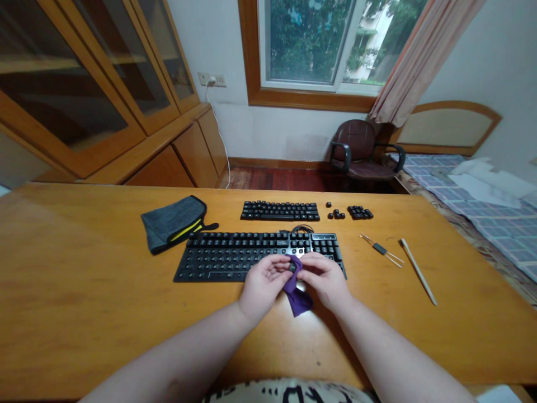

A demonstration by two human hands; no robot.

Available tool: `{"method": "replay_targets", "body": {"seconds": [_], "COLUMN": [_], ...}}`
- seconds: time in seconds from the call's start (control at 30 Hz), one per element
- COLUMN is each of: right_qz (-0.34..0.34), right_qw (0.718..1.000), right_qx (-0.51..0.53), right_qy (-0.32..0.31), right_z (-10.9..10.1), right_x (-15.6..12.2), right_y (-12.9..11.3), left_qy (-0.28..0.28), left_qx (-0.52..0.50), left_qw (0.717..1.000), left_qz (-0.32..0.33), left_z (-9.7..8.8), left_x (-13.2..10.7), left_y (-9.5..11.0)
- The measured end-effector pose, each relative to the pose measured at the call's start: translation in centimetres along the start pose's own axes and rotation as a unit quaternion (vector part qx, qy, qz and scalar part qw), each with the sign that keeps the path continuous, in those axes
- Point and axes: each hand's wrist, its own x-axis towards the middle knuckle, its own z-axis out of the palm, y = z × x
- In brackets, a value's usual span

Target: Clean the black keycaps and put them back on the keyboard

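Both hands are together over the front edge of a black keyboard point(235, 257), and a purple cloth point(298, 301) is pinched between them. My left hand point(265, 280) is closed, thumb and fingers on the cloth's left side. From the right, my right hand point(326, 280) grips the same cloth, its thumb and forefinger pressed together. A small dark piece, apparently a keycap point(292, 267), shows in the cloth's fold; the fingers partly hide it. Across much of the keyboard the keycaps are off and the switches are bare. The cloth's loose end hangs toward the table.
Behind the keyboard, loose black keycaps point(280, 211) lie in rows, with smaller groups point(359, 212) farther right. A grey folded cloth point(174, 223) with a yellow inside lies at left. A wire keycap puller point(381, 248) and a pale stick-handled brush point(418, 271) lie at right.
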Motion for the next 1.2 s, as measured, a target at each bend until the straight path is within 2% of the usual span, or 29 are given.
{"method": "replay_targets", "body": {"seconds": [0.1,0.23,0.37,0.47,0.63,0.8,0.97,1.1,1.2], "right_qz": [0.002,0.019,0.039,0.016,-0.021,-0.023,-0.01,-0.004,0.003], "right_qw": [1.0,1.0,0.998,0.999,1.0,1.0,1.0,1.0,1.0], "right_qx": [-0.003,0.008,0.037,0.038,0.003,0.0,0.001,-0.009,-0.018], "right_qy": [-0.017,0.002,0.016,0.023,-0.007,-0.002,0.025,0.026,0.022], "right_z": [0.02,0.08,0.14,0.15,0.16,0.15,0.19,0.2,0.16], "right_x": [0.0,-0.15,-0.29,-0.24,-0.13,-0.21,-0.27,-0.23,-0.15], "right_y": [0.0,0.13,0.29,0.26,0.09,0.11,0.11,-0.06,-0.15], "left_qy": [0.011,0.016,0.017,0.018,0.013,0.016,0.02,-0.001,0.004], "left_qx": [0.032,0.086,0.096,0.091,0.093,0.098,0.074,-0.013,-0.011], "left_qw": [0.999,0.995,0.994,0.994,0.994,0.993,0.996,1.0,1.0], "left_qz": [0.004,0.039,0.054,0.058,0.062,0.059,0.045,0.005,0.019], "left_z": [-0.09,-0.39,-0.44,-0.36,-0.37,-0.36,-0.16,0.01,0.04], "left_x": [-0.14,-0.16,-0.06,-0.04,-0.09,-0.04,-0.23,-0.51,-0.57], "left_y": [-0.27,-0.46,-0.51,-0.45,-0.31,-0.48,-0.54,-0.62,-0.66]}}
